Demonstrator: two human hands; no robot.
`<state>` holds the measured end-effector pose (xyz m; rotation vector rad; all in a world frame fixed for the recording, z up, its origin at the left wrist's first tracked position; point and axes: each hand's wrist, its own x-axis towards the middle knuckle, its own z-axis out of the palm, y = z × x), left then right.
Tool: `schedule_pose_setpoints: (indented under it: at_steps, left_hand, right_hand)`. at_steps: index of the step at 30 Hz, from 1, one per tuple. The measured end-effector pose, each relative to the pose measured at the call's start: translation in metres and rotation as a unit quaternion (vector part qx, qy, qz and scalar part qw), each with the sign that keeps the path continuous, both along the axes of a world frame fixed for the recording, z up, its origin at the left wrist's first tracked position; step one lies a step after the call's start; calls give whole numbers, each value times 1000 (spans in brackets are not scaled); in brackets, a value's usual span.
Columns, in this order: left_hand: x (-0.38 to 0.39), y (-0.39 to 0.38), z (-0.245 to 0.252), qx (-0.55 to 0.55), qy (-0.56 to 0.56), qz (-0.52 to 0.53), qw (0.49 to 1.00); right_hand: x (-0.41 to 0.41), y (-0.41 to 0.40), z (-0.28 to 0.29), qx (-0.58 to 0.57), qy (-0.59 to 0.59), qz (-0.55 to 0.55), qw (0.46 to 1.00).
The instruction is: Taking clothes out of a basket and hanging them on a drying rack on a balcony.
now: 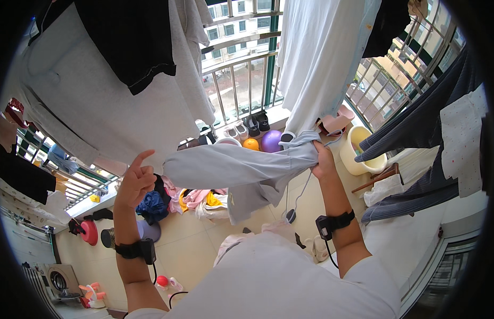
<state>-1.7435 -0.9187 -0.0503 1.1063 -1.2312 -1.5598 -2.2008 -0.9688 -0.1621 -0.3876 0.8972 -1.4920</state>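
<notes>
Light grey-blue drawstring trousers (pixel 239 163) stretch out sideways in front of me. My right hand (pixel 323 161) grips them at the gathered waistband, where pale cords dangle down. One leg floats out toward the left; the other hangs lower. Just beyond that left leg end is my left hand (pixel 140 183), raised and holding nothing, its index finger extended and the other fingers loosely curled. A large light grey cloth (pixel 111 99) hangs behind the left hand, with a black garment (pixel 131 36) over it.
Below lies a heap of clothes (pixel 199 199) on the tiled floor. Balcony railings (pixel 243 87) run ahead, with shoes (pixel 253 124), a purple ball (pixel 272 140) and a cream bucket (pixel 360 149) near them. White fabric (pixel 314 60) and dark striped trousers (pixel 414 115) hang to the right.
</notes>
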Motion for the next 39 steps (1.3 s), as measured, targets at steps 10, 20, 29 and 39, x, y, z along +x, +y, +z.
schedule_pose_setpoints:
  at_steps: [10,20,29,39]
  left_hand:
    - [-109,-28,-118,-24,-120,-135,983]
    - [-265,-64,-23,-161,-52,-211,963]
    - [-231,-115,-36,266,363,-139,882]
    - [-187,-116,41,-31,-644,-243,724]
  right_hand:
    - [43,8,90,-105,115,88,984]
    - [64,26,111,-160,390,176,890]
    - [26,67,95,-250,384,176,871]
    - [-57,146,51,-67,252,252,932]
